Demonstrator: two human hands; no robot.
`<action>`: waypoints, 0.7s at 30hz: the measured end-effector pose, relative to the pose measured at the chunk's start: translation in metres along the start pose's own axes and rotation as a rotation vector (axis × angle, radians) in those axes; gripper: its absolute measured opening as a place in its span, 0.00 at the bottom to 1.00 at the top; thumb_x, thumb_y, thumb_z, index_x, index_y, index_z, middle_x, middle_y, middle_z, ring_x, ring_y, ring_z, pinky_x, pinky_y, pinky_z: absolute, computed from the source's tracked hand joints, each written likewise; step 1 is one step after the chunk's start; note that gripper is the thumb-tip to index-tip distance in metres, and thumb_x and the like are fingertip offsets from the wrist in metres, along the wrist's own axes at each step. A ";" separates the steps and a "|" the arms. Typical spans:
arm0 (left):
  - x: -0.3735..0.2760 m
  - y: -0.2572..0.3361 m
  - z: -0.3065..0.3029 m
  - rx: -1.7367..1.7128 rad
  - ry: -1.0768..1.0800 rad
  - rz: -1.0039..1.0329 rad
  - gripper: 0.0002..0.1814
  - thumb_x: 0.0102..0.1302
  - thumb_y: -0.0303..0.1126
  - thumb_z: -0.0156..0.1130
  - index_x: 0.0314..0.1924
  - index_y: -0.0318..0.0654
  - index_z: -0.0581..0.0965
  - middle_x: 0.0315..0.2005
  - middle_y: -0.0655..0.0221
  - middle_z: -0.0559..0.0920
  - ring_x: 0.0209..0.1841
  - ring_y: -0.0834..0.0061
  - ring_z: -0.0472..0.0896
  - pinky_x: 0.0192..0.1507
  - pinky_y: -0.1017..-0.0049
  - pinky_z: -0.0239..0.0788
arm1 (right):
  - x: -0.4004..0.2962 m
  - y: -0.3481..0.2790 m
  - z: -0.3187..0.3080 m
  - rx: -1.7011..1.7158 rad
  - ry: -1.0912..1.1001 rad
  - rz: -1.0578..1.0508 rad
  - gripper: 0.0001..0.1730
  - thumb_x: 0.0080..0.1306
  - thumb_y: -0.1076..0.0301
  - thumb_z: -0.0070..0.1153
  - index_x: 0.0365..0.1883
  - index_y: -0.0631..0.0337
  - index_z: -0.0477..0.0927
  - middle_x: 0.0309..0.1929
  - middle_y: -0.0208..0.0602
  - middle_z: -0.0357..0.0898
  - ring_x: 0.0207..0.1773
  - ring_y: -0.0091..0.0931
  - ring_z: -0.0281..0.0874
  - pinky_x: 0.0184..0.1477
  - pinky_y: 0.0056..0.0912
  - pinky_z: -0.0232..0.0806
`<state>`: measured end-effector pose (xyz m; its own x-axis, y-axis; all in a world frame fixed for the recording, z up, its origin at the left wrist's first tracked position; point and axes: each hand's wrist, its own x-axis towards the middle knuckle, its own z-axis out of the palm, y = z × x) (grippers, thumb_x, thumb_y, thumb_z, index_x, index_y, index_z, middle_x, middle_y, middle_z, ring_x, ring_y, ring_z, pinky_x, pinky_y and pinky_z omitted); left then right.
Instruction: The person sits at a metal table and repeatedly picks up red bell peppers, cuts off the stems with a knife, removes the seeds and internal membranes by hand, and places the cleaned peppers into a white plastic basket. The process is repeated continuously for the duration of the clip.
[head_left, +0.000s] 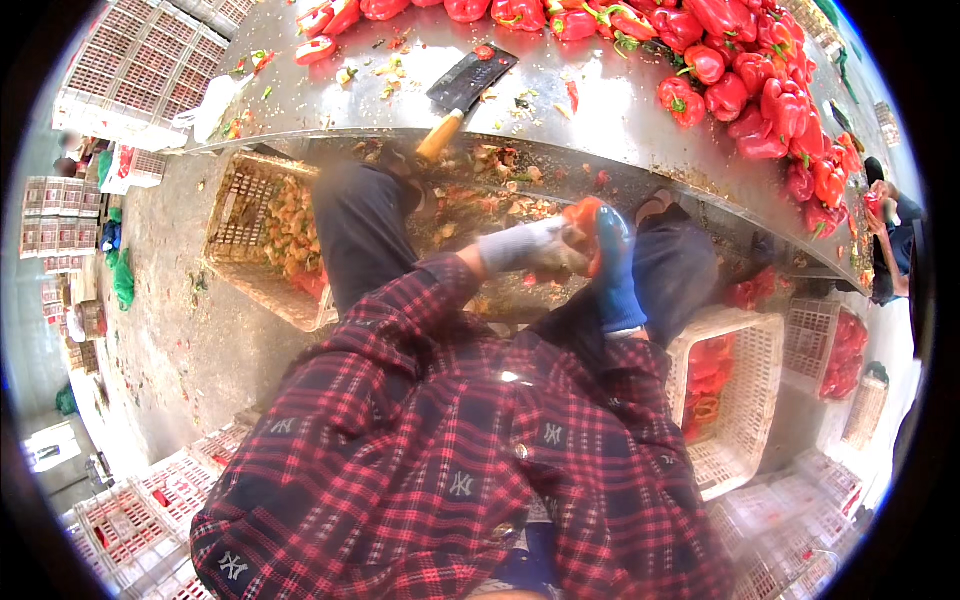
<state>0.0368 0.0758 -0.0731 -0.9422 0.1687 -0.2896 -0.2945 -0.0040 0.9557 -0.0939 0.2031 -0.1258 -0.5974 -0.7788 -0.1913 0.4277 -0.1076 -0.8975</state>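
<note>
Above my lap, my left hand (555, 249), in a pale knit glove with a soiled palm, meets my right hand (615, 251) in a blue coated glove. Between them is an orange-red piece that looks like a bell pepper (585, 217). Both hands close around it, though blur and the gloves hide much of its shape. A cleaver (474, 77) lies on the metal table (360, 101) in front of me, its wooden handle (440, 135) jutting past the near edge. Red bell peppers (724, 90) are heaped along the far side and right of the table.
A plastic crate (232, 217) of pepper cores and scraps stands by my left leg. By my right leg, another crate (757, 390) holds red pepper pieces (705, 375). Scraps litter the floor under the table. Stacked crates (142, 67) stand beyond; another person (892, 232) is at far right.
</note>
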 end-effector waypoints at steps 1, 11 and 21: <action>-0.004 0.003 -0.002 -0.154 -0.092 0.046 0.17 0.69 0.40 0.61 0.49 0.34 0.80 0.39 0.62 0.86 0.40 0.74 0.83 0.40 0.71 0.76 | 0.005 0.000 -0.001 0.031 0.006 -0.041 0.16 0.72 0.57 0.56 0.45 0.62 0.81 0.39 0.31 0.81 0.40 0.21 0.78 0.43 0.26 0.71; -0.015 -0.033 0.025 0.797 0.749 0.142 0.18 0.73 0.48 0.50 0.50 0.46 0.79 0.25 0.54 0.84 0.20 0.65 0.83 0.18 0.66 0.71 | 0.005 0.020 -0.005 -0.422 -0.055 -0.231 0.21 0.73 0.57 0.55 0.53 0.67 0.78 0.47 0.35 0.80 0.46 0.23 0.76 0.49 0.29 0.72; -0.008 -0.032 0.048 0.226 0.568 0.254 0.15 0.70 0.40 0.57 0.49 0.40 0.78 0.31 0.63 0.83 0.32 0.68 0.82 0.33 0.64 0.73 | 0.001 0.005 0.014 -0.470 -0.075 -0.173 0.22 0.72 0.56 0.59 0.52 0.68 0.77 0.44 0.37 0.80 0.42 0.26 0.77 0.45 0.30 0.73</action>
<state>0.0609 0.1215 -0.0988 -0.9339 -0.3569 0.0227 -0.0693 0.2428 0.9676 -0.0829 0.1934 -0.1246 -0.5750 -0.8181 -0.0106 -0.0348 0.0374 -0.9987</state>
